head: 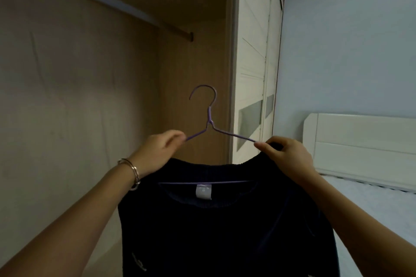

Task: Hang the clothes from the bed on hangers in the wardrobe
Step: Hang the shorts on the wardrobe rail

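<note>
A purple wire hanger (209,117) stands upright in front of me, its hook pointing left. A dark navy sweater (225,231) with a white neck label hangs on it; the hanger's lower bar shows through the neck opening. My left hand (157,153) pinches the hanger's left arm together with the sweater's shoulder. My right hand (283,153) grips the sweater's collar at the hanger's right arm. The wardrobe rail (112,4) runs above and to the left, well above the hook.
The open wardrobe's bare back panel (78,96) fills the left side, with a shelf above the rail. A white sliding door (254,74) stands to the right of the opening. The bed (382,209) with its white headboard lies at the lower right.
</note>
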`<state>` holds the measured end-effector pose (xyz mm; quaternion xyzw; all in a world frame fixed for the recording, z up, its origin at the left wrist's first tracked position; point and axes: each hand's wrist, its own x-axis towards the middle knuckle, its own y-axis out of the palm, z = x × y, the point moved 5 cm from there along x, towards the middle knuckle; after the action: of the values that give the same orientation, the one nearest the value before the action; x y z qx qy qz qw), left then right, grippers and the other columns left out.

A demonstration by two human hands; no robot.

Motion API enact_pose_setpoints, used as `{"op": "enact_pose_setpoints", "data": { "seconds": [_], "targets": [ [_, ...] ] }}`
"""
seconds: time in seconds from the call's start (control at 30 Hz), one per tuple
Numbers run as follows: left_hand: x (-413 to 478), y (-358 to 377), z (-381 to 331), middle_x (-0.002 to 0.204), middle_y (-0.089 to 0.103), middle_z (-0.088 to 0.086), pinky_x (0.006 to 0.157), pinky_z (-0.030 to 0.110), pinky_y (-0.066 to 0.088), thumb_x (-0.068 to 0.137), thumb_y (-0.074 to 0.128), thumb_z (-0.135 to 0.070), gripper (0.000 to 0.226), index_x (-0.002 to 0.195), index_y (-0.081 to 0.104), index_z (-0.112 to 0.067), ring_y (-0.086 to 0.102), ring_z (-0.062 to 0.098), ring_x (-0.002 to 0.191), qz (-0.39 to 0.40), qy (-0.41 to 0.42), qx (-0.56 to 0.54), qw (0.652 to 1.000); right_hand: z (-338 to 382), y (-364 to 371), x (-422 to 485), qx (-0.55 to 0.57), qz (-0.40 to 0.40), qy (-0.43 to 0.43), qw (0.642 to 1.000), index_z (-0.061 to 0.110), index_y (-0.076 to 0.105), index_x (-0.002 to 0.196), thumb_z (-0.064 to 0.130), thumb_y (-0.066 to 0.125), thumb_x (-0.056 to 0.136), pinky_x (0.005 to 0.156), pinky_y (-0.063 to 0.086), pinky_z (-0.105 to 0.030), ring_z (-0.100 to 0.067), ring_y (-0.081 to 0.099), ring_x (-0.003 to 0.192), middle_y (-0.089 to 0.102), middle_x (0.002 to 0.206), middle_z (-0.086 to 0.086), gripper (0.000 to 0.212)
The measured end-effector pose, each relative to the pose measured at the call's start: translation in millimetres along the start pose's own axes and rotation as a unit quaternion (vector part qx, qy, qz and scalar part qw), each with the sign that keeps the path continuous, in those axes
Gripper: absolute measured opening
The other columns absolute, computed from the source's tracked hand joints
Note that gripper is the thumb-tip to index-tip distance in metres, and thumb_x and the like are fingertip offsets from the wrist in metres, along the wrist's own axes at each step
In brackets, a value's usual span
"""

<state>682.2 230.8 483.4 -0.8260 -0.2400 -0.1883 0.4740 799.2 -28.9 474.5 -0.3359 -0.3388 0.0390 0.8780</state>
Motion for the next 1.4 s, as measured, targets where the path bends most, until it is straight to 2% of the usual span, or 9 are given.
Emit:
{"op": "enact_pose_setpoints", "data": {
  "seconds": [0.13, 0.27, 0.4, 0.53, 0.7, 0.87, 1.07, 1.27, 1.4],
  "targets": [
    [29.3, -3.7, 24.9, 0.102, 0.068, 0.011, 0.075, 0.025, 0.043, 0.092, 0.048, -0.025, 0.017, 0.092, 0.065, -0.028, 0.061, 0.024, 0.089, 0.019, 0.020, -0.038, 0.999, 17.0, 42.7, 41.5, 0.053, 0.066, -0.012, 0.996, 0.018, 0.067, 0.082, 0.051, 0.064, 0.075, 0.066, 0.055, -0.031, -0.015, 0.064, 0.074, 0.066, 0.076, 0.002, 0.034],
    [38.8, -25.4, 65.7, 0.093, 0.069, 0.008, 0.068, 0.014, 0.040, 0.092, 0.048, -0.023, 0.030, 0.071, 0.059, -0.041, 0.056, 0.005, 0.068, -0.034, 0.002, -0.037, 0.999, 23.9, 84.6, 83.6, 0.065, 0.105, 0.019, 0.992, 0.004, 0.067, 0.083, 0.070, 0.047, 0.074, 0.061, 0.045, -0.030, -0.018, 0.058, 0.061, 0.064, 0.069, -0.008, 0.069],
    [44.3, -42.9, 90.7, 0.077, 0.064, -0.005, 0.062, 0.001, 0.037, 0.091, 0.049, -0.020, 0.032, 0.070, 0.056, -0.042, 0.054, -0.015, 0.068, -0.047, -0.021, 0.011, 0.999, 53.2, 120.2, 115.9, 0.097, 0.110, -0.040, 0.988, 0.006, 0.064, 0.094, 0.088, 0.030, 0.056, 0.078, 0.051, -0.037, -0.026, 0.065, 0.085, 0.070, 0.089, -0.009, 0.097],
    [46.1, -71.1, 116.0, 0.074, 0.061, -0.015, 0.064, 0.001, 0.038, 0.091, 0.050, -0.020, 0.030, 0.070, 0.057, -0.040, 0.054, -0.015, 0.069, -0.091, -0.058, 0.032, 0.994, 60.7, 161.1, 126.3, 0.082, 0.384, -0.090, 0.915, 0.021, 0.048, 0.128, 0.050, 0.066, 0.072, 0.094, 0.046, -0.029, -0.017, 0.056, 0.112, 0.056, 0.120, 0.004, 0.066],
    [48.5, -100.8, 127.8, 0.064, 0.061, -0.035, 0.064, -0.003, 0.038, 0.091, 0.049, -0.019, 0.029, 0.072, 0.059, -0.038, 0.053, -0.016, 0.067, -0.127, -0.105, 0.061, 0.984, 65.8, 201.8, 152.9, 0.149, 0.411, -0.185, 0.880, 0.023, 0.066, 0.088, 0.020, 0.066, 0.084, 0.071, 0.051, -0.011, -0.008, 0.064, 0.084, 0.068, 0.085, 0.010, 0.006],
    [46.7, -128.8, 123.9, 0.068, 0.054, -0.008, 0.063, -0.001, 0.036, 0.092, 0.048, -0.020, 0.039, 0.066, 0.064, -0.045, 0.050, -0.011, 0.063, -0.183, -0.128, 0.081, 0.971, 104.2, 205.6, 175.8, 0.286, 0.470, -0.212, 0.807, 0.012, 0.070, 0.088, 0.022, 0.057, 0.087, 0.071, 0.054, -0.018, -0.008, 0.068, 0.080, 0.073, 0.083, 0.004, 0.017],
    [41.5, -138.1, 114.2, 0.072, 0.059, -0.017, 0.067, 0.002, 0.041, 0.093, 0.046, -0.018, 0.027, 0.076, 0.060, -0.034, 0.052, -0.013, 0.066, -0.216, -0.162, 0.105, 0.957, 128.5, 213.5, 178.4, 0.294, 0.591, -0.216, 0.719, 0.014, 0.074, 0.084, 0.065, 0.076, 0.049, 0.066, 0.055, -0.020, -0.013, 0.071, 0.077, 0.075, 0.088, -0.003, 0.062],
    [60.9, -150.8, 101.3, 0.106, 0.061, 0.014, 0.087, 0.020, 0.039, 0.091, 0.049, -0.010, 0.022, 0.105, 0.067, -0.007, 0.056, 0.015, 0.094, -0.323, -0.189, 0.192, 0.907, 153.5, 204.6, 178.8, 0.402, 0.569, -0.161, 0.699, -0.001, 0.070, 0.098, 0.052, 0.082, 0.053, 0.084, 0.055, -0.038, -0.030, 0.068, 0.089, 0.070, 0.102, -0.021, 0.070],
    [82.6, -141.5, 63.3, 0.129, 0.044, 0.009, 0.105, 0.022, 0.030, 0.092, 0.048, -0.022, 0.033, 0.123, 0.053, -0.011, 0.046, 0.019, 0.121, -0.407, -0.173, 0.120, 0.889, 168.7, 174.2, 180.2, 0.438, 0.546, -0.137, 0.701, -0.008, 0.065, 0.105, 0.034, 0.070, 0.071, 0.090, 0.052, -0.043, -0.036, 0.066, 0.094, 0.069, 0.105, -0.026, 0.054]
  ]
}}
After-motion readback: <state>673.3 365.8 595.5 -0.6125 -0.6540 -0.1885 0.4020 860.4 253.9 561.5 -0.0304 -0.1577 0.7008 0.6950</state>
